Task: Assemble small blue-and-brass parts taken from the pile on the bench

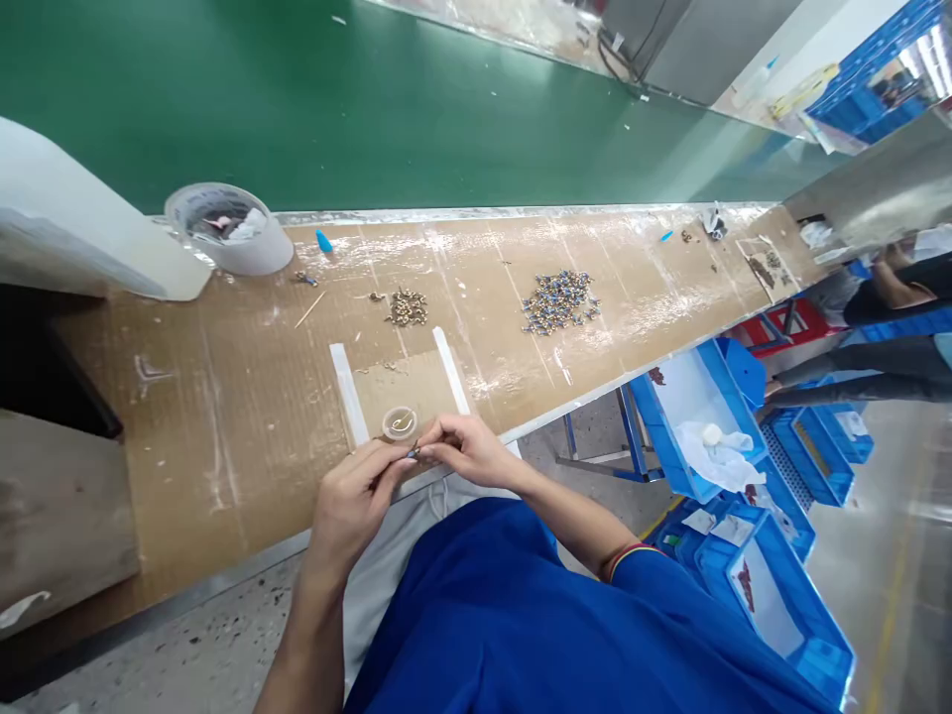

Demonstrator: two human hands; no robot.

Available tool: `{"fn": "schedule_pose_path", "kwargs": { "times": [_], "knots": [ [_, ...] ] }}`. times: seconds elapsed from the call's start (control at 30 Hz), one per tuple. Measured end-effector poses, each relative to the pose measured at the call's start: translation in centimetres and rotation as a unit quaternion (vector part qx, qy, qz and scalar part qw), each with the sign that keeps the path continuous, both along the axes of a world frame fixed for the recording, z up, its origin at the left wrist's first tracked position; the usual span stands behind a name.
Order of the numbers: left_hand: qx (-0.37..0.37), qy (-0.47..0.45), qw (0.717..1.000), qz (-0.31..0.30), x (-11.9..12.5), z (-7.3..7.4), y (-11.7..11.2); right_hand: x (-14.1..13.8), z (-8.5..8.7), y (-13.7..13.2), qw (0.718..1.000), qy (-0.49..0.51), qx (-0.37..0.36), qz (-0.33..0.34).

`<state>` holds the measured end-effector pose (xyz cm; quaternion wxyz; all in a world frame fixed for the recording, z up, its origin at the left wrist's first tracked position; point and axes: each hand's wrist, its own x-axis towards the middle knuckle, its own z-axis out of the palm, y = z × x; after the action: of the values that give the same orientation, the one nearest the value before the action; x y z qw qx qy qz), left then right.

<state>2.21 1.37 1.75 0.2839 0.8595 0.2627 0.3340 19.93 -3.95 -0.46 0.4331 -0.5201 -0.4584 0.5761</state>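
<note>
Clock centred on where the hands meet, 12 = far side of bench.

Left hand (358, 493): thumb and index pinched narrow on a small part (413, 454), bluish and dark, mostly covered by fingertips. Right hand (467, 451): fingertips also closed in on the same part, thumb and index nearly together. Exact part shape: can't tell, too small. Part sits dead centre, at the near edge of the bench (275, 416), both hands meeting on it.

Round cup (400, 423) just beyond the fingers, between 11 and 12; something yellowish inside, can't make it out. Cup is on a cardboard sheet (409, 382) with a white strip along each side: left strip (348, 395) at 10, right strip (451, 370) at 1.

Small dark-gold pile (408, 307) at 12, past the sheet. Bigger blue-and-gold pile (561, 300) between 1 and 2. Thin wooden stick (309, 309) between 10 and 11. Blue cap-like piece (323, 241) at 11. Tape roll (257, 248) between 10 and 11, crumpled white bits in its core.

Green surface (416, 119) runs across 12, beyond the bench. Blue bins at 3 (699, 486) and 4 (822, 620), on the floor side. Co-worker (903, 288) between 2 and 3, well apart.
</note>
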Motion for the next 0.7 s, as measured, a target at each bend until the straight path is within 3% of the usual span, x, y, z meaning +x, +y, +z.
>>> {"fn": "schedule_pose_path", "kwargs": {
  "times": [0.27,0.47,0.7],
  "knots": [
    [0.045,0.015,0.999,-0.011,0.44,-0.08,0.52,0.42,0.27,0.61,0.994,-0.088,0.046,0.043],
    [0.037,0.035,0.999,-0.004,0.15,-0.28,0.47,0.15,0.55,0.45,0.986,-0.141,0.070,0.051],
    [0.019,0.036,0.999,-0.003,0.11,-0.25,0.37,0.37,0.11,0.20,0.997,-0.057,0.045,0.014]
  ]
}}
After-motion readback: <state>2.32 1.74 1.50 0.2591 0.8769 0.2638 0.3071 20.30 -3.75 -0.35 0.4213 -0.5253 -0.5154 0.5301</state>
